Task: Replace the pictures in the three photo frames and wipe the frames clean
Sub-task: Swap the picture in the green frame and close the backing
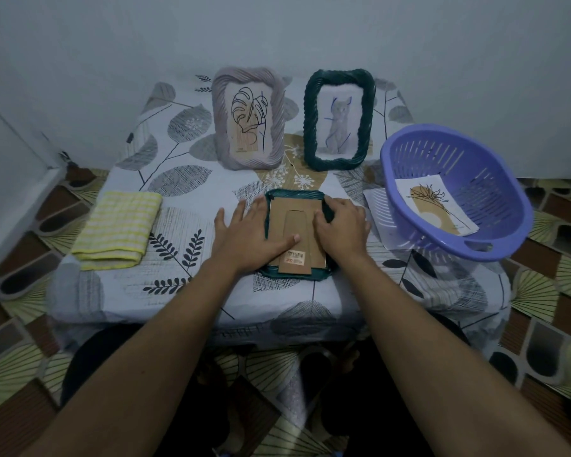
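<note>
A dark green photo frame (295,194) lies face down at the table's middle, its brown cardboard back (295,214) and stand facing up. My left hand (248,230) lies flat on its left side, fingers straight, thumb on the cardboard. My right hand (342,225) rests on the frame's right edge with fingers curled over the rim. Behind stand a grey frame (248,122) with a leaf drawing and a second green frame (339,118) with a cat drawing. A loose plant picture (437,206) lies in the purple basket (495,232).
A folded yellow checked cloth (119,225) lies at the table's left. White sheets (376,209) stick out under the basket at the right. The low table (211,291) has a leaf-patterned cover, a wall behind it and patterned floor around it.
</note>
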Available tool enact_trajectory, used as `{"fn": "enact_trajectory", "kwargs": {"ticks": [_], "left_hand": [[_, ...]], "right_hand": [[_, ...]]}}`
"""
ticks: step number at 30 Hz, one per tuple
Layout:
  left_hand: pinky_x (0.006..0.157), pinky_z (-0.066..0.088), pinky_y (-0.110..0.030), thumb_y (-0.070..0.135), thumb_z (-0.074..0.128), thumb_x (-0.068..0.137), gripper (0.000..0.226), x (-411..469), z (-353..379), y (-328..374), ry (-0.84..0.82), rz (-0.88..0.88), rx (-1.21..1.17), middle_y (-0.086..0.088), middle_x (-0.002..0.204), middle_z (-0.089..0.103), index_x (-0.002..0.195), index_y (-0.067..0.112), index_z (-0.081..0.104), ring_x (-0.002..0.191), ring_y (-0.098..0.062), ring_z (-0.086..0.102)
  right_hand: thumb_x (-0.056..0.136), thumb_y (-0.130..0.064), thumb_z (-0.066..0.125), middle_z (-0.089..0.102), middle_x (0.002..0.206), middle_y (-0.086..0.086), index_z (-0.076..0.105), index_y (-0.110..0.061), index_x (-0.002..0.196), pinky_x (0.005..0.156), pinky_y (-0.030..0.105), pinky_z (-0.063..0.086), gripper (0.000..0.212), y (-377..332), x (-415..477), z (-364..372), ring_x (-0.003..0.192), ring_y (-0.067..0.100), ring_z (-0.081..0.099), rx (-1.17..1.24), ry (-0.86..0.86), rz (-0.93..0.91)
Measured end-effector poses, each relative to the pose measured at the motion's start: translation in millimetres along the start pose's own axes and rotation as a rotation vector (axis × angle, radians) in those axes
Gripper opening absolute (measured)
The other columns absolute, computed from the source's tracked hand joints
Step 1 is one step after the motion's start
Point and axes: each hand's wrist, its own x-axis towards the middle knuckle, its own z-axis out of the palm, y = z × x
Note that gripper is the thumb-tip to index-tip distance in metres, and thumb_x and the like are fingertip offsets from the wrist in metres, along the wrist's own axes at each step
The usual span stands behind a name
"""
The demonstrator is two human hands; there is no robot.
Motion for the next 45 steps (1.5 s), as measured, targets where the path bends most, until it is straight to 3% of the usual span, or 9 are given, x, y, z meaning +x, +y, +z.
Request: {"fn": "enact_trajectory", "kwargs": {"ticks": [19,24,45], "left_hand": [[0.12,0.0,-0.057,0.093,0.028,0.074,0.113,-0.2,-2.2,1.1,0.005,-0.007,-0.004,0.004,0.167,0.014,0.159,0.022,0.007,0.154,-0.022,0.008],[0.12,0.0,-0.058,0.094,0.027,0.072,0.113,0.3,-0.8,0.6,0.005,-0.01,-0.002,0.005,0.167,0.013,0.159,0.023,0.008,0.154,-0.021,0.007],[0.12,0.0,-0.058,0.096,0.025,0.07,0.116,0.2,-0.4,0.6,0.004,-0.008,-0.007,0.006,0.167,0.013,0.159,0.023,0.009,0.154,-0.021,0.008]], "right_hand": [[0.091,-0.031,0.059,0.052,0.135,0.0,0.058,-0.022,0.123,0.105,0.039,0.029,0.034,-6.0,3.7,-1.3,0.13,0.023,0.04,0.125,0.031,0.117],[0.093,-0.033,0.06,0.049,0.141,-0.007,0.062,-0.024,0.119,0.108,0.04,0.027,0.027,-4.6,4.4,1.9,0.133,0.021,0.037,0.119,0.02,0.109],[0.097,-0.033,0.053,0.051,0.141,-0.001,0.057,-0.021,0.131,0.106,0.042,0.029,0.036,-2.6,-1.1,-0.5,0.131,0.025,0.037,0.07,0.008,0.025]]}}
